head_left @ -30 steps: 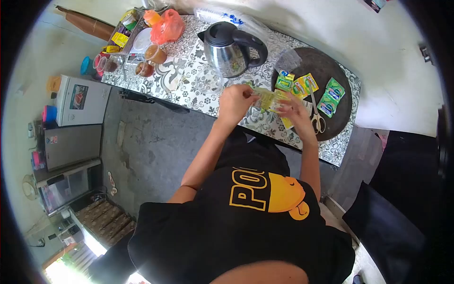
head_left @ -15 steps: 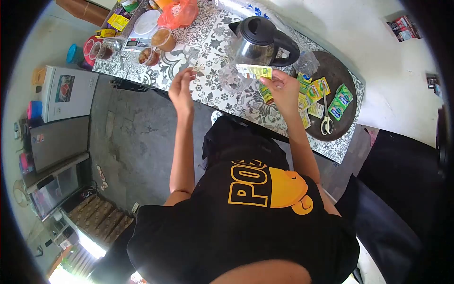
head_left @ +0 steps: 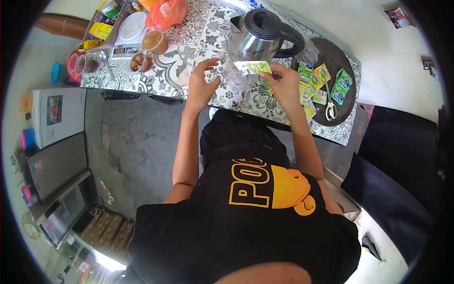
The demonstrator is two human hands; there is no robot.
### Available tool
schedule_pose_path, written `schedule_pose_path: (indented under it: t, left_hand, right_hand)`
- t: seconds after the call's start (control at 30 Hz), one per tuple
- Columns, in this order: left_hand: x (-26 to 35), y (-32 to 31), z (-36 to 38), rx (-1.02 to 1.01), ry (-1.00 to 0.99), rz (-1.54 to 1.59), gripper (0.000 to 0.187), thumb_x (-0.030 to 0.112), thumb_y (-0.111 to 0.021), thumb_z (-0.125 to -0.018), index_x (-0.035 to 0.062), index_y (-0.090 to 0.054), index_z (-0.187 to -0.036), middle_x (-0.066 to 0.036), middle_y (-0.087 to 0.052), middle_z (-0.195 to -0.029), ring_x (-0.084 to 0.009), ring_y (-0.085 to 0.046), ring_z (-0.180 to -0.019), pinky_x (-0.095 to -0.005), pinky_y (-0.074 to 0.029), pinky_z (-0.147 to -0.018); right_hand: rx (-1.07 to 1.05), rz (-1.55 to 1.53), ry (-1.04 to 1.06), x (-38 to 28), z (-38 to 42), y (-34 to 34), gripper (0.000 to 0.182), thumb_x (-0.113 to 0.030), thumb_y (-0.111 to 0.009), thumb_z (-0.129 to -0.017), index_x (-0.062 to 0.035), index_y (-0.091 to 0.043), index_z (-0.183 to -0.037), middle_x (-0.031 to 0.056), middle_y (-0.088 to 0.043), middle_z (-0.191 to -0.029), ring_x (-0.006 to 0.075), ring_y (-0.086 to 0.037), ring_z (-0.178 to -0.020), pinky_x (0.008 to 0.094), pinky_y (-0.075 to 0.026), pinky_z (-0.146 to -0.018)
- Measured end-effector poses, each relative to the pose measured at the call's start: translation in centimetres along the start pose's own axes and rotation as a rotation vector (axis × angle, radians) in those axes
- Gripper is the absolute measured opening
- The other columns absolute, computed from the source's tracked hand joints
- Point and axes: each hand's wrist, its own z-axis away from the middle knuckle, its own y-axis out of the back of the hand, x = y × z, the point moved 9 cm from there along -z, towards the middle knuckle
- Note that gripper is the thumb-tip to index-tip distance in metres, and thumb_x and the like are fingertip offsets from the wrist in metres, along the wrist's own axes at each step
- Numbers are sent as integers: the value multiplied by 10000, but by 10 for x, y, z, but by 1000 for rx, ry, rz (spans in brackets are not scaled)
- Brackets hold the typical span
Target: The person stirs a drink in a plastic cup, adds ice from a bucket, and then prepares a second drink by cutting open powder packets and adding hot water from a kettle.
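My right hand (head_left: 284, 84) pinches one end of a yellow-green sachet (head_left: 254, 67), held flat above a clear plastic cup (head_left: 236, 78). The cup stands on the patterned table (head_left: 189, 79), partly hidden by the sachet. To the left of the cup, my left hand (head_left: 203, 84) is raised over the table edge with its fingers apart and nothing in them. Just behind the sachet stands the steel and black kettle (head_left: 257, 38).
On the right, a dark round tray (head_left: 347, 64) bears scissors (head_left: 330, 110), several sachets and a green packet (head_left: 341, 86). Further left are two filled cups, a scale (head_left: 124, 51), a red bag (head_left: 168, 13) and a spoon.
My left hand has moved right, toward the cup, and its fingers have spread. The sachet stays pinched in my right hand, still above the cup. The whole view has shifted slightly.
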Motion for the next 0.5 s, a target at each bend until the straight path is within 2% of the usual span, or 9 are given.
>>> schedule_pose_path:
  t: [0.03,0.07,0.1,0.13,0.17,0.2,0.23,0.3,0.5]
  left_hand:
    - [11,-11,-1,-98,-178,-47,592,75,-730,-696,63,-546,-1258,-155,-621,-1153,-296,-581,-1081,-395,-450,-909]
    - [2,-23,2,-218,-188,-164,798,72,-765,-608,66,-451,-1341,-189,-546,-1246,-357,-505,-1166,-438,-405,-998]
    - [-2,-28,3,-229,-191,-162,798,72,-765,-608,66,-451,-1341,-189,-546,-1246,-357,-505,-1166,-438,-405,-998]
    - [-8,-37,4,-258,-163,-173,817,82,-779,-598,66,-446,-1344,-190,-545,-1244,-362,-505,-1165,-441,-397,-1008]
    - [-14,-47,4,-286,-137,-185,836,92,-793,-589,66,-442,-1347,-190,-545,-1242,-368,-504,-1165,-443,-389,-1019]
    - [-18,-54,5,-262,-208,-166,840,85,-817,-565,61,-465,-1328,-188,-545,-1237,-371,-520,-1135,-430,-410,-997]
    - [-20,-61,5,-271,-212,-164,840,85,-817,-565,61,-465,-1328,-188,-545,-1237,-371,-520,-1135,-430,-410,-997]
    - [-25,-71,6,-276,-161,-36,822,79,-841,-545,49,-500,-1292,-178,-555,-1229,-363,-535,-1121,-420,-430,-977]
    - [-8,-65,8,-179,-171,68,720,27,-839,-561,40,-550,-1221,-149,-609,-1157,-335,-581,-1095,-391,-476,-929]
  right_hand:
    - [9,2,-8,6,1,-1,201,-91,-735,-793,6,-701,-966,117,-687,-740,166,-641,-620,294,-486,-574]
    - [18,-212,-91,25,3,-5,195,-83,-729,-807,23,-699,-968,98,-692,-761,142,-638,-635,275,-486,-586]
    - [28,-428,-174,40,6,-10,191,-76,-723,-820,39,-697,-970,78,-696,-783,118,-635,-651,255,-486,-598]
    - [37,-428,-180,48,11,-11,191,-76,-723,-820,39,-697,-970,78,-696,-783,118,-635,-651,255,-486,-598]
    - [28,-568,-281,63,16,-17,199,-79,-719,-833,43,-688,-986,70,-694,-815,122,-637,-668,248,-489,-623]
    - [19,-709,-380,76,21,-24,207,-83,-715,-846,48,-679,-1003,62,-693,-847,126,-639,-684,240,-491,-647]
    - [29,-711,-383,81,24,-26,207,-83,-715,-846,48,-679,-1003,62,-693,-847,126,-639,-684,240,-491,-647]
    - [42,-1062,-552,95,38,-39,225,-89,-715,-852,17,-665,-1045,62,-687,-884,128,-640,-712,237,-489,-680]
    - [96,-1326,-562,89,52,-31,116,-74,-648,-902,-8,-626,-995,123,-669,-978,166,-627,-767,267,-503,-695]
